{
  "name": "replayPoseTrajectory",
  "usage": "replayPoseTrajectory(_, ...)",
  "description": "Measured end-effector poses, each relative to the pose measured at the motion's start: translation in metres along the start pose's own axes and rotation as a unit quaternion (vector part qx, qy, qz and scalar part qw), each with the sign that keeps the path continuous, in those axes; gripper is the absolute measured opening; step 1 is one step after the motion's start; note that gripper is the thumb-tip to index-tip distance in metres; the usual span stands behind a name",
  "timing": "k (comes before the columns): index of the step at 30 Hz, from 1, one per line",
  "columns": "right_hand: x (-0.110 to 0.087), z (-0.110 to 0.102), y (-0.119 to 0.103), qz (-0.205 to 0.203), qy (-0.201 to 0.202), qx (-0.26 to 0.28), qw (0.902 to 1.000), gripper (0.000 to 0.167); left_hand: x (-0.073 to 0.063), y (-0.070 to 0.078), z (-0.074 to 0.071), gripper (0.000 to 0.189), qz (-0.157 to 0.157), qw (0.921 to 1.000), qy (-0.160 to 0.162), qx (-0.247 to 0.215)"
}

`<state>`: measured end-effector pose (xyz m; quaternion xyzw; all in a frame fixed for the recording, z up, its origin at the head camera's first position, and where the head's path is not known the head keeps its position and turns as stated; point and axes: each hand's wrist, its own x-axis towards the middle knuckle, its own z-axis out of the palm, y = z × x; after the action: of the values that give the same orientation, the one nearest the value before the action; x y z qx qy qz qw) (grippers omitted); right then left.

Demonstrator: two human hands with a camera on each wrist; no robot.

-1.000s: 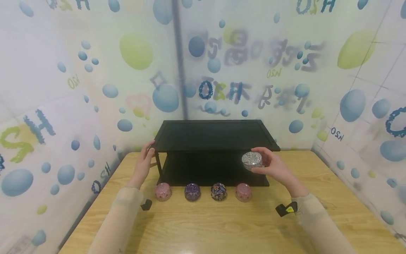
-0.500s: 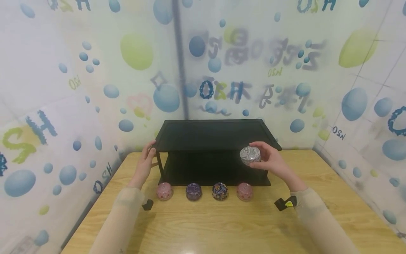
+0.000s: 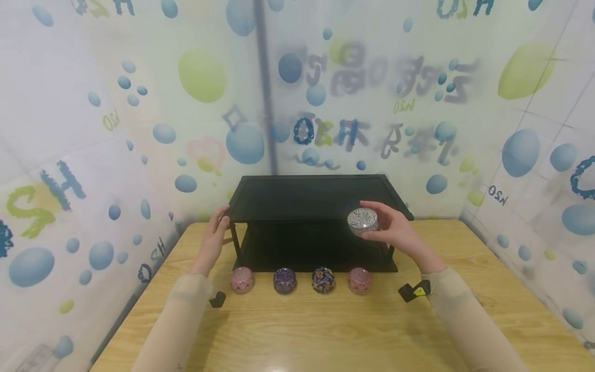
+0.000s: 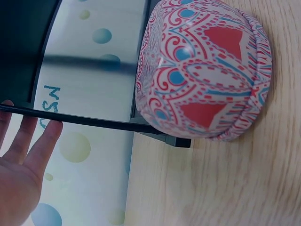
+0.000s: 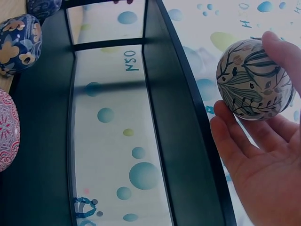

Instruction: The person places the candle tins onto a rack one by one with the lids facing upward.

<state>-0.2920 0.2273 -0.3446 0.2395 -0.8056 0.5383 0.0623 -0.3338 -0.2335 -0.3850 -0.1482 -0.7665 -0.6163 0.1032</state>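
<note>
My right hand [image 3: 395,227] pinches a small round tin [image 3: 363,222] between thumb and fingers, just in front of the upper shelf's front edge. In the right wrist view, this tin [image 5: 254,80] is whitish with a dark leaf-and-branch pattern. At the black two-tier rack [image 3: 311,199], my left hand [image 3: 214,240] touches the left end near the top corner. Its fingers [image 4: 44,148] look fairly straight against the black bar in the left wrist view.
Along the rack's front on the wooden table [image 3: 297,330] stand a left pink patterned tin [image 3: 242,280], a purple tin [image 3: 285,280], a dark blue floral tin [image 3: 323,280] and a right pink tin [image 3: 360,280]. A printed wall covering [image 3: 200,129] rises behind the rack.
My right hand has raised the leaf-patterned tin and moved it slightly left, from the gap between tiers to the upper shelf's front edge. The left hand stays at the rack's corner.
</note>
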Motion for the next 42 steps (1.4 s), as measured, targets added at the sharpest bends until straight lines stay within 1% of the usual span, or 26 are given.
replayPoseTrajectory(3,0.003,0.001,-0.003,-0.006,-0.003,0.006,1.0000,0.074,0.001,-0.003,0.000,0.052,0.000,1.0000,0.002,-0.002)
replayPoseTrajectory(7,0.007,0.002,-0.006,-0.011,-0.008,0.023,0.9997,0.073,0.007,-0.015,-0.002,0.050,-0.002,0.9999,0.008,-0.007)
replayPoseTrajectory(10,0.009,0.002,-0.006,-0.014,-0.006,0.018,0.9997,0.073,0.011,-0.025,-0.004,0.051,-0.004,0.9999,0.014,-0.003)
replayPoseTrajectory(13,0.011,0.001,-0.006,-0.014,-0.004,0.011,0.9998,0.073,0.013,-0.030,-0.004,0.052,0.000,0.9998,0.019,0.003)
replayPoseTrajectory(17,0.013,0.001,-0.006,-0.010,-0.007,0.012,0.9998,0.073,0.013,-0.030,-0.004,0.053,0.009,0.9998,0.019,0.000)
replayPoseTrajectory(19,0.013,0.001,-0.007,-0.006,-0.007,0.007,0.9999,0.074,0.013,-0.028,-0.004,0.051,0.006,0.9998,0.017,-0.003)
replayPoseTrajectory(23,0.015,0.002,-0.009,0.002,-0.009,0.009,0.9999,0.075,0.005,-0.010,-0.002,0.051,-0.003,0.9999,0.009,-0.004)
replayPoseTrajectory(26,0.018,0.002,-0.012,0.008,-0.014,0.014,0.9998,0.075,0.006,-0.013,-0.002,0.053,-0.002,1.0000,0.009,0.003)
replayPoseTrajectory(30,0.023,0.003,-0.016,0.009,-0.020,0.019,0.9996,0.075,0.013,-0.032,-0.004,0.055,0.005,0.9998,0.016,0.009)
replayPoseTrajectory(37,0.031,0.007,-0.020,0.003,-0.021,0.023,0.9995,0.070,0.013,-0.031,-0.003,0.054,0.005,0.9999,0.014,0.002)
replayPoseTrajectory(42,0.036,0.012,-0.023,-0.002,-0.031,0.043,0.9986,0.070,0.013,-0.031,-0.003,0.052,0.004,0.9999,0.016,-0.006)
